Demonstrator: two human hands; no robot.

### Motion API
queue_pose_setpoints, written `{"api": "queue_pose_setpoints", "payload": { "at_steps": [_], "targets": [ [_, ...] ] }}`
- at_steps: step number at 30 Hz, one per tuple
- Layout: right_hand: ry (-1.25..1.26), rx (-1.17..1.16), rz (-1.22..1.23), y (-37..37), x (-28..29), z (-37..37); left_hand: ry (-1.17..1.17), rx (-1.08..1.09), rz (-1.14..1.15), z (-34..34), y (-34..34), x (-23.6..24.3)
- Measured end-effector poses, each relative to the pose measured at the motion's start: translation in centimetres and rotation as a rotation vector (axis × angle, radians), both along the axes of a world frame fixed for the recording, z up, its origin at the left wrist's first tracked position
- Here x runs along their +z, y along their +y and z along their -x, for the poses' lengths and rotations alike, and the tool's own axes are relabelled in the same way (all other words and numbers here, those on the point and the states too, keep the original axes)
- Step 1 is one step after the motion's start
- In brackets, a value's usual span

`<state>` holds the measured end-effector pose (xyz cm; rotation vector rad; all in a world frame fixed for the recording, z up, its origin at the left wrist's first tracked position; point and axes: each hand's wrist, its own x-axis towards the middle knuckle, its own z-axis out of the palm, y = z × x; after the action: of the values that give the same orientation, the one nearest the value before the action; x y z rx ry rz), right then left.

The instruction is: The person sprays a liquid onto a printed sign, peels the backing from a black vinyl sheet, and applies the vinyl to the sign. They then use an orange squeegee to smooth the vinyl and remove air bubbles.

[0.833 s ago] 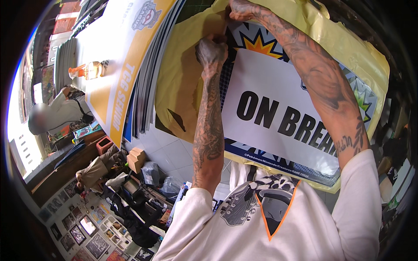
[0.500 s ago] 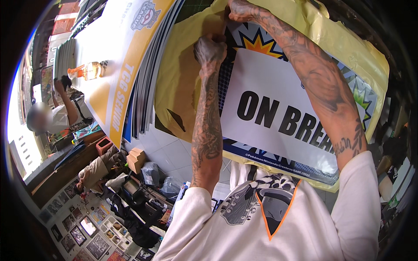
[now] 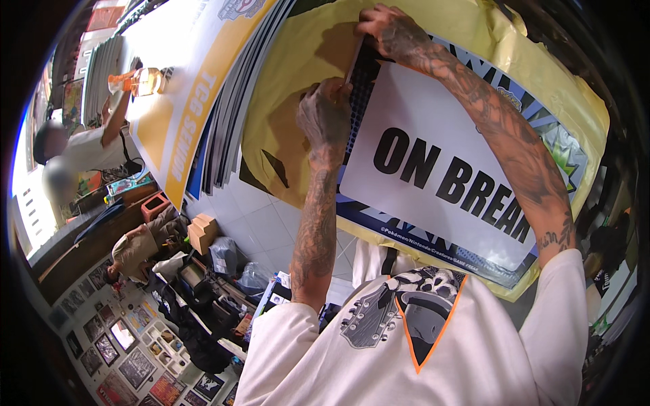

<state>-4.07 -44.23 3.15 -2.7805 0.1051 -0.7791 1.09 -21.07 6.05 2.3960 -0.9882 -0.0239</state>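
Note:
A printed sign board (image 3: 426,162) with a white panel, bold black lettering and a dark blue patterned border lies on a crinkled yellow sheet (image 3: 284,61). At the board's left edge my left hand (image 3: 325,111) is closed, thumb and fingers pinching the rim. Farther up that same edge, my right hand (image 3: 393,32) curls its fingers over the rim near the far left corner. My right forearm crosses over the board and covers part of its right side. The fingertips of both hands are partly hidden, so the exact grip is hard to make out.
To the left rises a stack of boards (image 3: 233,101), topped by a yellow and white one (image 3: 179,122). On it stands a spray bottle (image 3: 145,82) with an orange head, near a co-worker's arm (image 3: 116,118). Cardboard boxes (image 3: 202,232) rest on the tiled floor (image 3: 237,216).
My right hand has come nearer along the board's left edge, and my left hand has shifted slightly nearer. The co-worker's arm has risen toward the spray bottle. The view has shifted a little.

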Motion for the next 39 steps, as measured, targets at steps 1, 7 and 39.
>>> {"api": "queue_pose_setpoints", "payload": {
  "at_steps": [1,7,39],
  "targets": [
    [-0.005,0.092,0.011,0.2,-0.5,0.4,-0.008,-0.014,-0.017,0.5,0.4,-0.1],
    [0.207,0.124,0.133,1.9,-0.4,0.5,-0.011,0.008,0.047,1.4,0.9,-0.8],
    [0.279,0.369,-0.082,19.0,-0.3,3.5,0.133,0.204,0.028,5.9,16.5,-1.1]
  ]
}}
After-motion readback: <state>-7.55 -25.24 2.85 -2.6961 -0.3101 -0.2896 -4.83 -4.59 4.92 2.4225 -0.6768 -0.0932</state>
